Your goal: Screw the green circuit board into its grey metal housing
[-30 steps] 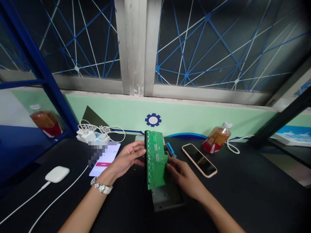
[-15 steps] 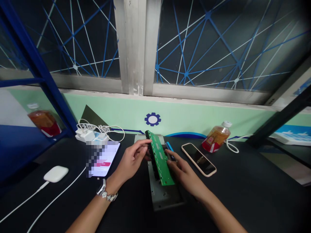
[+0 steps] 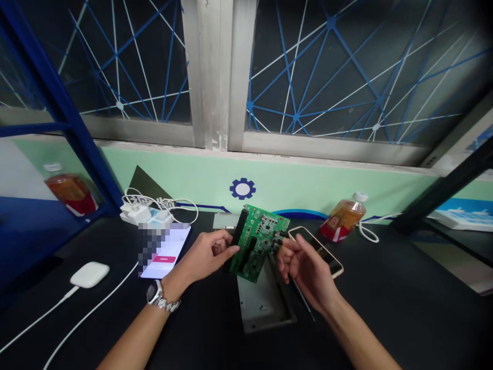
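- Wide window, pale frame, dark glass crossed by blue and white lines (image 3: 358, 72), fills the upper view; mint-green wall band with a dark blue gear print (image 3: 185, 177) runs under it.
- Black flat-topped desk (image 3: 370, 324) carries everything.
- Right hand (image 3: 306, 272): off its earlier hold on the board's edge, now palm up, fingers half curled at that edge. Can't tell if it touches.
- Left hand (image 3: 210, 254): pinches the board's left edge, thumb on the near side.
- Shallow grey metal tray (image 3: 258, 308): flat on desk, partly under the board.
- Green rectangular circuit board (image 3: 265, 244): held tilted above the tray. Just flipped: plain back faced us half a second ago, now the chip side does. I read that as populated side open to inspect, board not seated in tray.
- Lit-screen phone (image 3: 171, 252) left; dark phone in pale case (image 3: 329, 259) right, clear red-labelled plastic bottle (image 3: 344, 218) behind it.
- White rounded plastic case (image 3: 90, 275), far left.
- Thin dark metal rod (image 3: 302, 298) shows by the right hand; seems to lie on the desk.
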A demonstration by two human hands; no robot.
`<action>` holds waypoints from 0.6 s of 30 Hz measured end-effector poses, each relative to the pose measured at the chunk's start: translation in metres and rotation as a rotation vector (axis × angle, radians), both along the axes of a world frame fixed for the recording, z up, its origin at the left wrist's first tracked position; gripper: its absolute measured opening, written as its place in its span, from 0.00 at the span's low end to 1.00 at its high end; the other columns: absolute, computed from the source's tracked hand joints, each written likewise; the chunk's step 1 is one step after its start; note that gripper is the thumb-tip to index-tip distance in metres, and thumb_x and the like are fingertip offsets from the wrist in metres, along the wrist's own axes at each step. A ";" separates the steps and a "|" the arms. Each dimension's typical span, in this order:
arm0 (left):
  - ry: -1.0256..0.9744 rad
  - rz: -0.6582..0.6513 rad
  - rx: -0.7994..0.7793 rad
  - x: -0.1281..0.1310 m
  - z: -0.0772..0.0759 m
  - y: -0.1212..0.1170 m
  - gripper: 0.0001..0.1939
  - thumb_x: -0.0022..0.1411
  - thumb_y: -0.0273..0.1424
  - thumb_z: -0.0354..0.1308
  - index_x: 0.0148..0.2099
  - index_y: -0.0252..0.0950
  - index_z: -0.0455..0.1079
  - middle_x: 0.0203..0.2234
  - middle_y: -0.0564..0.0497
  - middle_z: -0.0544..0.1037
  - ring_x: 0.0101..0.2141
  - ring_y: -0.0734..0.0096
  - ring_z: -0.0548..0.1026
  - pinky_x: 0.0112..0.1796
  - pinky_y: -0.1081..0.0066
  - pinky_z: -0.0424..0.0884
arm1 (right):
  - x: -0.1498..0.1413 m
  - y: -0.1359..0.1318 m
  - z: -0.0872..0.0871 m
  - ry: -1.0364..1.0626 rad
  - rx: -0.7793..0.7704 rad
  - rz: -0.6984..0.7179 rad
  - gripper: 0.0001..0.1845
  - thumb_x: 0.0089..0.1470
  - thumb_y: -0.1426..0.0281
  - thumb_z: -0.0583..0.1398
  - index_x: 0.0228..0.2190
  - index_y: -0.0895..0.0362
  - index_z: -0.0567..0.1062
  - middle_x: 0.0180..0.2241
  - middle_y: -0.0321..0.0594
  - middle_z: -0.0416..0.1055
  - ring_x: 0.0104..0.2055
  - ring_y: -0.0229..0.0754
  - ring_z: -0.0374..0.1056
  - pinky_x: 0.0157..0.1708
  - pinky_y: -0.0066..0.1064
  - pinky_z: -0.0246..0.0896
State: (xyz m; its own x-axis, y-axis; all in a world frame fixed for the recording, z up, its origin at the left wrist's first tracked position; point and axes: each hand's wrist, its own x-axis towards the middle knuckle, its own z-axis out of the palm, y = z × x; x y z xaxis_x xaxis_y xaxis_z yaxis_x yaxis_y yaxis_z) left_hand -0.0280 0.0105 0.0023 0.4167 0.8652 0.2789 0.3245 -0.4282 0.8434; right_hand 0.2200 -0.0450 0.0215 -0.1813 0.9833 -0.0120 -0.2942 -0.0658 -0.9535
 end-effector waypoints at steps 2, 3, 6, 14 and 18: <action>-0.026 -0.041 -0.047 0.003 -0.002 -0.001 0.12 0.62 0.39 0.58 0.32 0.36 0.66 0.15 0.58 0.66 0.18 0.76 0.64 0.23 0.74 0.58 | 0.000 -0.001 -0.002 -0.135 0.096 -0.047 0.18 0.56 0.54 0.59 0.28 0.57 0.69 0.17 0.32 0.61 0.18 0.34 0.53 0.20 0.27 0.48; -0.044 -0.061 -0.072 0.004 -0.003 -0.001 0.12 0.63 0.39 0.58 0.32 0.36 0.65 0.15 0.58 0.66 0.17 0.76 0.65 0.22 0.74 0.58 | -0.001 -0.001 -0.002 -0.209 0.141 -0.059 0.16 0.54 0.57 0.62 0.29 0.57 0.70 0.16 0.30 0.58 0.18 0.33 0.51 0.20 0.26 0.45; -0.090 -0.095 -0.147 0.007 -0.005 -0.003 0.14 0.64 0.40 0.55 0.31 0.37 0.61 0.16 0.59 0.64 0.18 0.75 0.68 0.21 0.75 0.59 | -0.007 -0.004 -0.003 -0.321 0.227 -0.031 0.16 0.50 0.59 0.66 0.34 0.58 0.72 0.19 0.28 0.56 0.20 0.32 0.49 0.21 0.26 0.43; -0.120 -0.219 -0.182 0.031 -0.006 -0.017 0.17 0.67 0.43 0.51 0.40 0.34 0.69 0.29 0.50 0.74 0.27 0.71 0.69 0.28 0.73 0.64 | -0.030 -0.018 -0.020 -0.298 0.253 0.007 0.35 0.53 0.62 0.65 0.60 0.54 0.62 0.23 0.29 0.60 0.25 0.33 0.55 0.27 0.27 0.53; -0.162 -0.222 -0.202 0.032 -0.006 -0.017 0.18 0.66 0.44 0.51 0.45 0.34 0.71 0.30 0.49 0.74 0.29 0.68 0.69 0.30 0.72 0.64 | -0.032 -0.021 -0.020 -0.319 0.243 0.009 0.33 0.54 0.61 0.64 0.58 0.54 0.64 0.22 0.29 0.59 0.24 0.33 0.54 0.27 0.26 0.53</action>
State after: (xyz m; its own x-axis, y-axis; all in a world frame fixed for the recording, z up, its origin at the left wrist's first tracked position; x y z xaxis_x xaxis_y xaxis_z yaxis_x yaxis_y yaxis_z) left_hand 0.0044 -0.0063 -0.0039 0.5654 0.8027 0.1895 0.0967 -0.2927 0.9513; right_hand 0.1885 -0.0658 0.0017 -0.2144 0.9630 0.1634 0.0185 0.1713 -0.9850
